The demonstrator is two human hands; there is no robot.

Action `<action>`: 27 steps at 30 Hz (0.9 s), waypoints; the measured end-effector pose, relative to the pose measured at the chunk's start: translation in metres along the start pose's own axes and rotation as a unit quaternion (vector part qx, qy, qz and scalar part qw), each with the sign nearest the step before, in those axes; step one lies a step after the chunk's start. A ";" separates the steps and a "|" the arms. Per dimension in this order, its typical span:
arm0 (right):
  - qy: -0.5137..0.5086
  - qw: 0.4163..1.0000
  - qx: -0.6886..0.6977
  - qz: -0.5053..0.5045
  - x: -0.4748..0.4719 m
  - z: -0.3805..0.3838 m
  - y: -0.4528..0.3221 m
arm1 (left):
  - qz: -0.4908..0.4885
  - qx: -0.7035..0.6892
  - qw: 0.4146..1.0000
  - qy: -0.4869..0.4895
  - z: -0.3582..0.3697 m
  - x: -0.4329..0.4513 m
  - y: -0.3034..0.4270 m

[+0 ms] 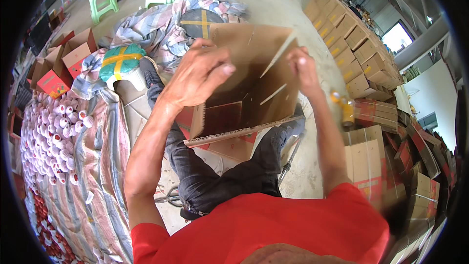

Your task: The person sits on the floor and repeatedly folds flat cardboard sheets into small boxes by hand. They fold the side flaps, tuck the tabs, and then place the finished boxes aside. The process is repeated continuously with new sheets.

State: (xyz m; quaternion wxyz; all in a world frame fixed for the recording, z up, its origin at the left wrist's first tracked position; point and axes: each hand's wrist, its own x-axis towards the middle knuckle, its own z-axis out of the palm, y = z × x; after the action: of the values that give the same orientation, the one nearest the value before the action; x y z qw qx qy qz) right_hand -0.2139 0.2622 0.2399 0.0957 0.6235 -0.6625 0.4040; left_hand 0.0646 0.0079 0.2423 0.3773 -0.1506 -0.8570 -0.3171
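Before me, between my knees, a cardboard box [253,55] stands with its top open and its flaps up; light shows through slits in its far side. My left hand [203,71] is above the box's left edge, its fingers curled and the thumb pointing right; whether it touches the cardboard is unclear. At the right flap is my right hand [305,69], blurred, with fingers bent towards the thumb. I cannot tell if it grips the flap. A yellow tape dispenser [344,108] lies to the right, on or near the bundled cartons.
Fruits in white foam nets [60,132] lie on a striped sheet [99,161] at left, near open red cartons [55,80]. A green-covered stool [122,62] and green plastic stools [103,3] stand farther off. Flattened carton bundles [366,165] and stacked boxes [344,40] line the right.
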 end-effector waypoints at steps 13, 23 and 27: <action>-0.266 0.954 -0.135 0.025 0.032 0.144 -0.028 | -0.049 0.225 0.968 -0.104 0.039 0.037 -0.017; -0.300 0.942 -0.090 0.121 -0.057 0.172 0.006 | 0.064 0.050 0.975 -0.207 0.144 -0.050 -0.053; -0.311 0.923 -0.129 0.186 -0.078 0.139 0.008 | 0.001 0.119 0.979 -0.167 0.102 -0.077 -0.043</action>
State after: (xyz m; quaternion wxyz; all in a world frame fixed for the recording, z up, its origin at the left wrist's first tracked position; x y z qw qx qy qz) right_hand -0.1529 0.2291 0.0962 -0.1124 0.5655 -0.8095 0.1112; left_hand 0.0391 0.0413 0.1142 0.2444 -0.1564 -0.9394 -0.1826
